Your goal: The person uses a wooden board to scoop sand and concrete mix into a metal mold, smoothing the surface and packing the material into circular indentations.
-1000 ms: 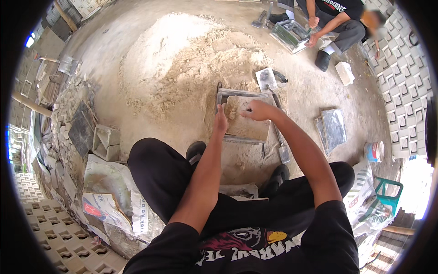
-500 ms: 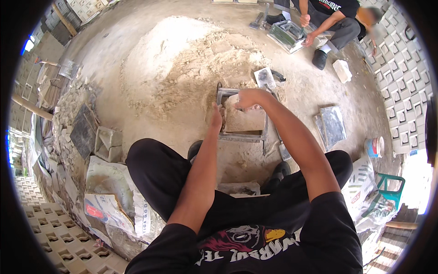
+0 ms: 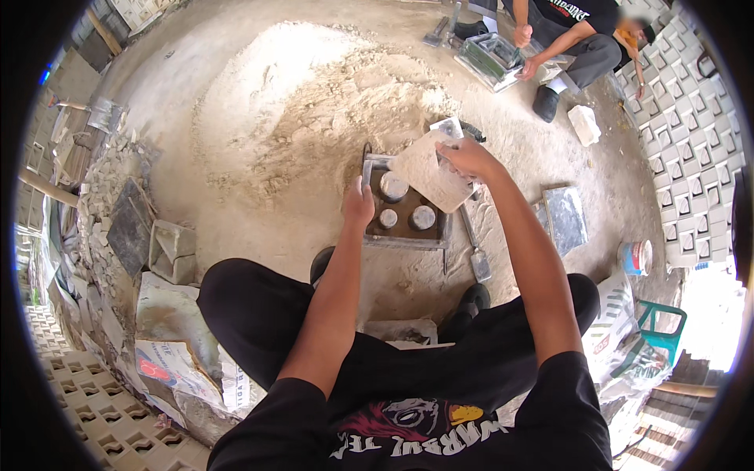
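Two people share this dusty yard: one seated over a metal mould [image 3: 404,220] on the packed-earth ground [image 3: 259,228], a second person [image 3: 569,35] crouched at the far edge over another mould [image 3: 491,56]. A broad heap of pale sand [image 3: 314,102] fills the ground just beyond the near mould. Stacked patterned blocks [image 3: 691,125] line the right side, and more of them lie at the lower left [image 3: 86,416], next to torn paper sacks [image 3: 177,365] and rubble.

The right hand [image 3: 469,157] grips the upper right edge of a pale square slab [image 3: 428,171], fingers closed on it, holding it tilted above the mould's far right corner. The left hand [image 3: 359,202] rests on the mould's left rim, fingers curled over the edge. Inside the mould, three round pegs [image 3: 408,206] show on a dark floor; the slab hides the rest of that corner.

A trowel [image 3: 475,255] lies just right of the mould, and a dark flat plate [image 3: 564,218] rests further right, apart from it. A small paint tin [image 3: 636,257] and a green plastic chair [image 3: 660,330] sit near the right rim, the chair partly cut off. The seated person's knees close in the near side, so open ground lies mainly left of the mould and toward the sand.
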### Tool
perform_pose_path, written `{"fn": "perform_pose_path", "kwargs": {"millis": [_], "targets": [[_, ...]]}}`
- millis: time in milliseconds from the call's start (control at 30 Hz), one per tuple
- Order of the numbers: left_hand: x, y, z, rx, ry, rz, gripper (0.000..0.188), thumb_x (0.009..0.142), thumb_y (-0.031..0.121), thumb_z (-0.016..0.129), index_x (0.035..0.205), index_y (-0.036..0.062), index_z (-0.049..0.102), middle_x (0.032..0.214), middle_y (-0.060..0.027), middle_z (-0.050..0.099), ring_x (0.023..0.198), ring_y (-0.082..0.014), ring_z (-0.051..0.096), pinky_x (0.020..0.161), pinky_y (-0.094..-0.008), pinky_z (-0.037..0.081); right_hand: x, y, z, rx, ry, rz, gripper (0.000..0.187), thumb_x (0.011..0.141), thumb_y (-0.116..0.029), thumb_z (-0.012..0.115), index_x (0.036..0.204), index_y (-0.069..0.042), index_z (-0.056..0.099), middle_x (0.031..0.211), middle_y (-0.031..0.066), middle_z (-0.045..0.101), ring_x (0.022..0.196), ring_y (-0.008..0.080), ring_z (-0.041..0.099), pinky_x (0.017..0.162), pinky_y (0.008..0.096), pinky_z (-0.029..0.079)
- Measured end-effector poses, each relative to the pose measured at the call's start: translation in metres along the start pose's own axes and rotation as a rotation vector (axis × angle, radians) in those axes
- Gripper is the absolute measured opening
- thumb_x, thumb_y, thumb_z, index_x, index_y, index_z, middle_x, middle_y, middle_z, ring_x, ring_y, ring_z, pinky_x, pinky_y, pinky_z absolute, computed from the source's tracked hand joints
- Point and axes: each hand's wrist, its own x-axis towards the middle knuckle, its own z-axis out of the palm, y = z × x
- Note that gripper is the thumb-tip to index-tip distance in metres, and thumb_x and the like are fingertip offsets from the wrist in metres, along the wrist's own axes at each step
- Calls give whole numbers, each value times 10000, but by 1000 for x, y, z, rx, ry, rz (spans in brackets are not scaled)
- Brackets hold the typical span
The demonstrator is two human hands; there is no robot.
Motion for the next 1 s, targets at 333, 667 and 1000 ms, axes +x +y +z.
{"fn": "perform_pose_path", "kwargs": {"millis": [333, 667, 1000], "targets": [[52, -4, 29, 54, -18, -82, 482, 999, 301, 373, 1319, -47, 470, 1317, -279, 496, 1231, -417, 468, 1053, -457, 368, 86, -22, 40, 943, 132, 218, 297, 979, -318, 512, 859, -47, 505, 676, 47, 508, 489, 126, 451, 417, 297, 395], [46, 21, 19, 264, 39, -303, 481, 996, 332, 367, 1284, -24, 513, 1291, -221, 542, 1215, -370, 495, 1033, -461, 374, 255, -20, 137, 880, 157, 236, 384, 959, -312, 500, 809, 39, 541, 641, 134, 569, 504, 231, 579, 424, 397, 452], [52, 31, 19, 320, -19, -307, 448, 995, 334, 368, 1233, -6, 537, 1221, -211, 572, 1145, -381, 530, 978, -484, 399, 320, -3, 141, 581, 313, 226, 528, 945, -397, 494, 905, 120, 595, 893, 305, 646, 810, 394, 671, 702, 456, 515]]}}
